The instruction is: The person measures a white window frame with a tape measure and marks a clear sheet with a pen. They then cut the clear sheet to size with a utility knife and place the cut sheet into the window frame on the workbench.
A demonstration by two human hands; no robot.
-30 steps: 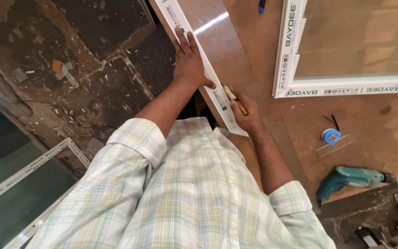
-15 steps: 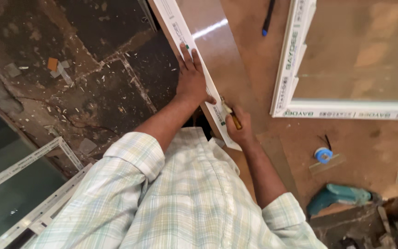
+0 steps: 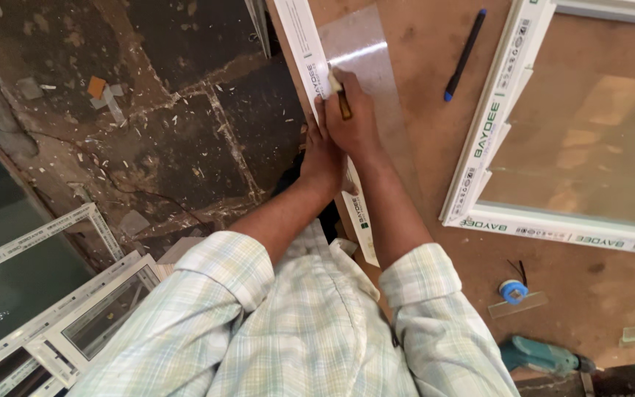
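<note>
- On the brown workbench, a clear glass strip lies against a white window-frame profile along the bench edge
- The left hand lies flat on the profile; the right hand grips a wooden-handled cutter on the strip
- Judgement: steady pressure and one unbroken stroke along the profile should score cleanly
- Compared with half a second earlier, the right hand sits further up the strip, past the left
- A blue pen and a glazed window frame lie right of the strip

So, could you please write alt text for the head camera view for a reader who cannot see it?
Seen from above, a person in a pale checked shirt presses the left hand on a white plastic strip at a brown table's edge, while the right hand holds a wooden-handled tool against it. A framed window and blue pen lie nearby.
</note>
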